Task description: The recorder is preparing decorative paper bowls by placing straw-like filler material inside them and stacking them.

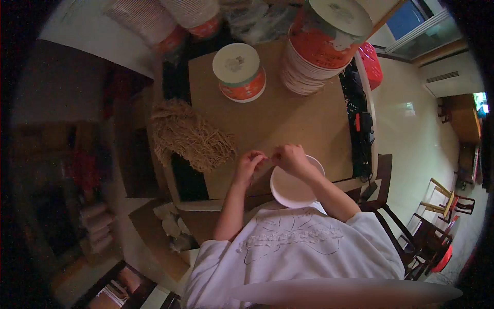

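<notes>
My left hand (250,165) and my right hand (292,158) are close together over the near part of the table, fingers drawn into pinches. Whatever thin thing they may hold between them is too small to make out. Under my right wrist is a round white paper tub (294,188), its mouth facing up, at the table's near edge against my shirt. To the left of my left hand lies a tangled heap of brown cords (193,135). Farther back, a short orange and white paper tub (241,72) stands upside down on a cardboard sheet (278,121).
A tall stack of upside-down orange paper buckets (327,46) stands at the back right. Plastic-wrapped tub stacks (193,15) are at the back left. A black power strip (364,129) runs along the right edge. An open carton (159,234) sits below left; dark chairs (427,234) stand right.
</notes>
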A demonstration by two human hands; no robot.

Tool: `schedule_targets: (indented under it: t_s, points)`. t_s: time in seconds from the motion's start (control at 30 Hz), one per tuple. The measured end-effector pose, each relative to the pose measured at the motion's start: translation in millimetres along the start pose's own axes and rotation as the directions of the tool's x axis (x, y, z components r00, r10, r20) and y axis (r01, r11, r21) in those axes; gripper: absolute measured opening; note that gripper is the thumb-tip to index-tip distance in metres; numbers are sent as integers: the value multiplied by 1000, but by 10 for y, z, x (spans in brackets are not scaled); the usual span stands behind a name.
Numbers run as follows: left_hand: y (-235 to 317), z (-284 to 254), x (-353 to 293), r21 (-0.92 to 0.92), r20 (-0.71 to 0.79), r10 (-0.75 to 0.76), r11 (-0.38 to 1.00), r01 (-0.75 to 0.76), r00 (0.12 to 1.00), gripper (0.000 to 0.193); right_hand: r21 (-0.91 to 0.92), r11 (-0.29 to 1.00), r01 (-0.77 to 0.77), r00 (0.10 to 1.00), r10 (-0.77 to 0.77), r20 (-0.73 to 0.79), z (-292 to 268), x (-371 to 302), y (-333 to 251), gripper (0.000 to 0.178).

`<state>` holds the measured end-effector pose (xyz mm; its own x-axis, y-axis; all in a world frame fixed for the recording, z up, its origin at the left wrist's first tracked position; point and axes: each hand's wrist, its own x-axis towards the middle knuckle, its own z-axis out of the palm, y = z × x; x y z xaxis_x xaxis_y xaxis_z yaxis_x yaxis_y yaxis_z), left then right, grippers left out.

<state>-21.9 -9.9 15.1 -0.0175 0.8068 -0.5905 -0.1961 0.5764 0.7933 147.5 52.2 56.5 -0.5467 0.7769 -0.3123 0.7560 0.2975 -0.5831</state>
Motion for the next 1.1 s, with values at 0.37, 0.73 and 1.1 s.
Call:
schedule_targets:
  t_s: [0.37,0.73,1.1]
  points:
    - [87,135,7,122,146,183,972,-201,972,12,26,1000,11,1000,-10,-29,-52,-36,-18,11]
    - [44,-96,61,245,45,149,957,-156,988,12,-9,1000,27,996,-27,-83,-19,-19,36,10]
    - [141,83,46,73,85,195,977,-201,977,18,81,996,31,989,-19,-147,-21,9,-12,12]
